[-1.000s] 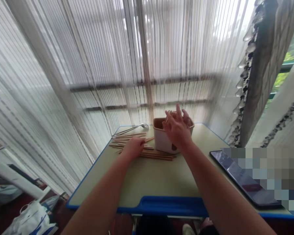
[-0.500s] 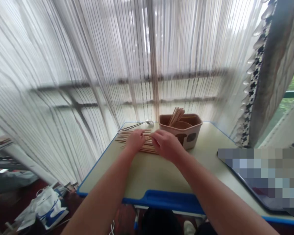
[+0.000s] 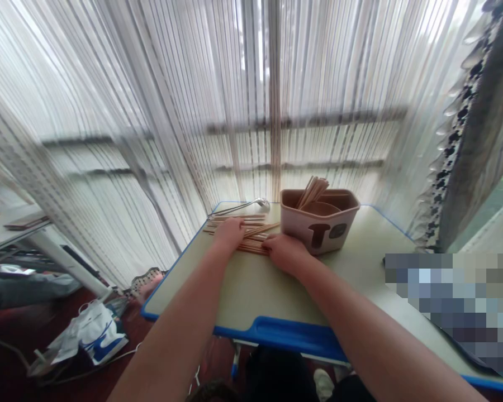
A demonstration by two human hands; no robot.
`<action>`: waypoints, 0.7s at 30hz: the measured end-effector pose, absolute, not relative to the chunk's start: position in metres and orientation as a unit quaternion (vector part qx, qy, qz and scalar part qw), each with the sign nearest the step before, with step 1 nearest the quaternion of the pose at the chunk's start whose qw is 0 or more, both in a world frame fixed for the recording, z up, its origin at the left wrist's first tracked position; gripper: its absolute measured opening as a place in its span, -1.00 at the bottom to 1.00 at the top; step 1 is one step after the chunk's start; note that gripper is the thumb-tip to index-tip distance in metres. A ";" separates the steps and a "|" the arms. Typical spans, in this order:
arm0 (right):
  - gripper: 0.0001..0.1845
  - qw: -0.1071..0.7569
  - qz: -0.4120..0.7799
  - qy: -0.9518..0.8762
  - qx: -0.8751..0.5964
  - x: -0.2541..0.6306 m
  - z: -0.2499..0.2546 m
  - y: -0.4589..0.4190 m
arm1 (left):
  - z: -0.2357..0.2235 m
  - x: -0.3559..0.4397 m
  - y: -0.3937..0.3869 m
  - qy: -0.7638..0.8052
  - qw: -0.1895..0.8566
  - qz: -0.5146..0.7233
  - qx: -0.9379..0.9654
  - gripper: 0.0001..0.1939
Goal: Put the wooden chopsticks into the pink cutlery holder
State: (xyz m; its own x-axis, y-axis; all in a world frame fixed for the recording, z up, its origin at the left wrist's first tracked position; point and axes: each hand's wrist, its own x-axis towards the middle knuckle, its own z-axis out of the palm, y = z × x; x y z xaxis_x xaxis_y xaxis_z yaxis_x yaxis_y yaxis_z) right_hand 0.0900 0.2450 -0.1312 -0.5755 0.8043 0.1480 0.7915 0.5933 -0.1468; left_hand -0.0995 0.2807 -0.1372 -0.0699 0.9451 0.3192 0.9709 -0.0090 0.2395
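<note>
Several wooden chopsticks lie spread side by side on the table. My left hand is closed on a few chopsticks, whose far ends slant up to the right towards the container. My right hand rests low at the right ends of the lying chopsticks, its fingers curled together on them; the fingertips are partly hidden. Just behind my right hand stands a brown utensil container with a bundle of chopsticks upright in it. A metal ladle lies behind the loose chopsticks.
The pale table has a blue edge and a blue front tray. A blurred-out dark flat object lies at the right. Sheer curtains hang behind the table. White bags lie on the floor at left.
My right hand has moved down and away from my left hand, to the ends of the lying chopsticks. Slanted chopsticks now show by my left hand. The view has shifted slightly left.
</note>
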 end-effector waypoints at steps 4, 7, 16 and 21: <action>-0.69 0.083 0.020 -0.879 -0.469 0.089 -0.129 0.244 | -0.134 -0.098 0.277 -0.685 0.011 -0.185 -0.704 -0.74; -0.69 0.053 -0.001 -0.862 -0.504 0.090 -0.126 0.244 | -0.133 -0.100 0.277 -0.696 0.020 -0.189 -0.692 -0.76; -0.69 0.035 0.018 -0.850 -0.526 0.089 -0.120 0.244 | -0.133 -0.107 0.280 -0.740 0.064 -0.254 -0.620 -0.71; -0.74 0.040 0.059 -0.839 -0.540 0.091 -0.116 0.245 | -0.136 -0.106 0.281 -0.739 0.061 -0.269 -0.615 -0.71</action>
State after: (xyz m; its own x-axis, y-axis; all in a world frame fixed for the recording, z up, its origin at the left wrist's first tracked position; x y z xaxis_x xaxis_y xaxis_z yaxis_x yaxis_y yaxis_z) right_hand 0.0912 0.2453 -0.1164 -0.4138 0.9103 0.0037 0.9009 0.4101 -0.1424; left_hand -0.1063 0.2813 -0.1359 -0.2366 0.8756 0.4211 0.9417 0.0998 0.3214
